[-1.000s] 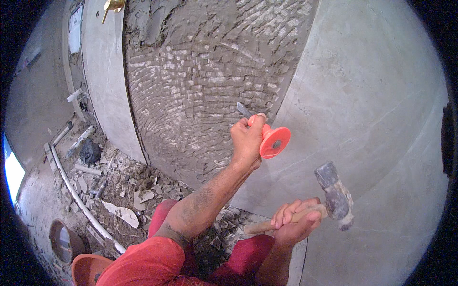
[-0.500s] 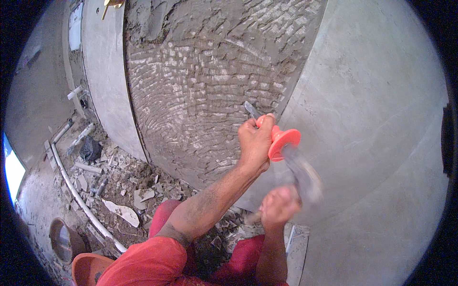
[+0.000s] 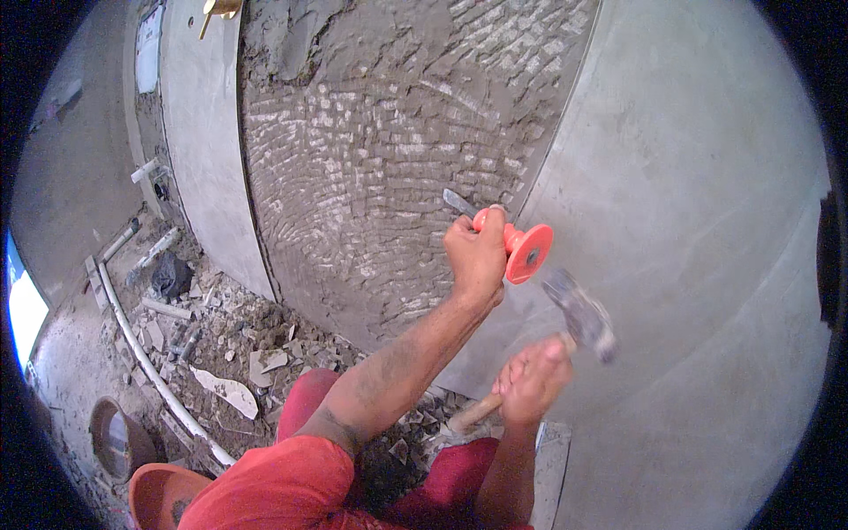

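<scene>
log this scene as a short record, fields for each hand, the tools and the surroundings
left hand: closed around an orange-gripped chisel
right hand: closed around a wooden-handled hammer
tool gap: hammer head apart from the chisel
chisel blade: angled toward ridged mortar; contact unclear
right side: smooth grey panel
lower left: rubble, white pipe

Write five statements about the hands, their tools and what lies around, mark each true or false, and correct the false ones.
1. The right hand holds a hammer by its handle. True.
2. The hammer's head is bright orange. False: it is grey.
3. The left hand grips a chisel with an orange guard. True.
4. The chisel's blade points down. False: it points up and left, over ridged mortar.
5. A white pipe lies left of the rubble. True.
</scene>
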The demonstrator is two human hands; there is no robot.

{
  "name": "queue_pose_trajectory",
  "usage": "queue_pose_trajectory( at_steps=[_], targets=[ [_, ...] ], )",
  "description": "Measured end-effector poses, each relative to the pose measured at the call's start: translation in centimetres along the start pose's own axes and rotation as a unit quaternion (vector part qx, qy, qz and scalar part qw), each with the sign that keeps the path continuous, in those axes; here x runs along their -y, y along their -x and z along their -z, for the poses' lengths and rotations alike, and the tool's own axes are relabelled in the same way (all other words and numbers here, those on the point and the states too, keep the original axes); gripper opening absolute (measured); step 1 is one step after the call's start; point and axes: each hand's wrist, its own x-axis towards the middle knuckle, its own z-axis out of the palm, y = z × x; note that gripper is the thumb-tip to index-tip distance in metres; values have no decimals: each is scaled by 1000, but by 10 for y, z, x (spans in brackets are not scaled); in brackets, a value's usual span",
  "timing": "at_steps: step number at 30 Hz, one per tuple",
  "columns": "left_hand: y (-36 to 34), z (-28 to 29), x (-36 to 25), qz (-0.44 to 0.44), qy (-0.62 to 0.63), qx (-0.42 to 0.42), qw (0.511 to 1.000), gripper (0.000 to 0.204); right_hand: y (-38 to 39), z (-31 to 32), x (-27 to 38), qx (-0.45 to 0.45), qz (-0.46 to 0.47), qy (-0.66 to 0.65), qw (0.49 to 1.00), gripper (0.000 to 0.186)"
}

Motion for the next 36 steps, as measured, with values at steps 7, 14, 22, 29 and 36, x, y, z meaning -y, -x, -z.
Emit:
queue_pose_trajectory(
  at_steps=[7,14,22,29,36],
  targets=[
    [-12,14,-2,-1,-39,3,999,23,-6,4,-10,31,45,192,980,43],
    [11,51,-28,80,-28,91,992,21,35,6,-6,75,47,14,996,48],
    [30,39,-18,96,-87,140,982,27,49,28,21,28,64,-82,994,53],
    [25,31,-16,135,-15,131,982,25,38,35,-5,50,97,-156,982,48],
    [21,18,1,112,11,85,990,22,34,22,-15,-3,99,72,992,41]
  ],
)
